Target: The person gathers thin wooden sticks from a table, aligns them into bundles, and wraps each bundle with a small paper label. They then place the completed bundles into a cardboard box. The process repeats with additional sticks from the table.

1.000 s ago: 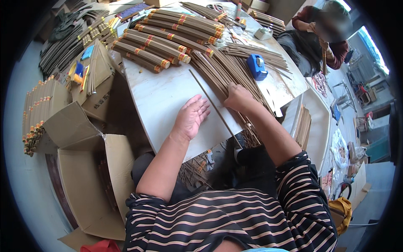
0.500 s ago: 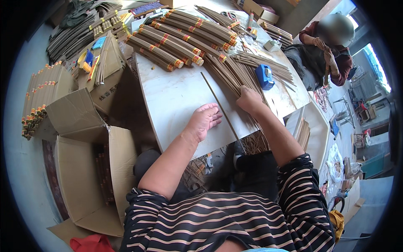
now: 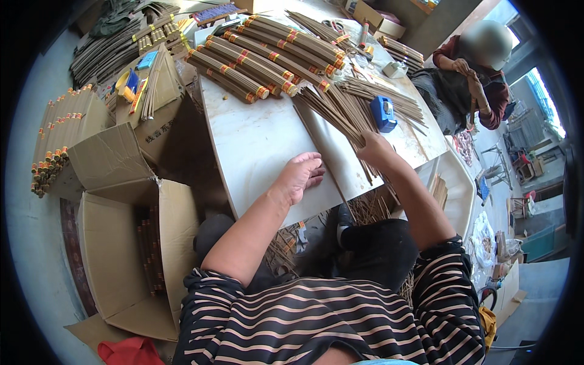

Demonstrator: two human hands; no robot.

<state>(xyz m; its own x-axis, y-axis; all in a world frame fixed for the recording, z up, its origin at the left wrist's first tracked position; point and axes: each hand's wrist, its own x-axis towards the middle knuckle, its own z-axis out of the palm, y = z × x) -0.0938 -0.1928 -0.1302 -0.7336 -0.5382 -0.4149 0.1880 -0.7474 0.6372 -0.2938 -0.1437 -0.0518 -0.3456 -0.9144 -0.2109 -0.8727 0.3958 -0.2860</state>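
Note:
My right hand point(image 3: 378, 149) is closed round a loose bunch of thin brown incense sticks point(image 3: 333, 115), which slants across the tabletop from the far left. My left hand point(image 3: 299, 176) is open, palm turned to the right and fingers slightly curled, over the white table point(image 3: 243, 146). Its fingertips lie beside a long thin strip point(image 3: 325, 159) on the tabletop; whether they touch it I cannot tell. Beyond the hands, tied incense bundles point(image 3: 267, 52) with red and yellow bands are stacked. More loose sticks point(image 3: 386, 97) lie to the right of the bunch.
A blue tape dispenser point(image 3: 383, 114) stands right of my right hand. An open cardboard box point(image 3: 121, 255) is at the lower left, with banded bundles point(image 3: 58, 140) stacked beyond it. Across the table's right corner, another person point(image 3: 471, 79) sits holding something stick-like. Scissors point(image 3: 333, 25) lie at the back.
My right hand has shifted right and slightly nearer. The bunch has separated from the other sticks, baring tabletop between it and the strip. My left hand has barely moved.

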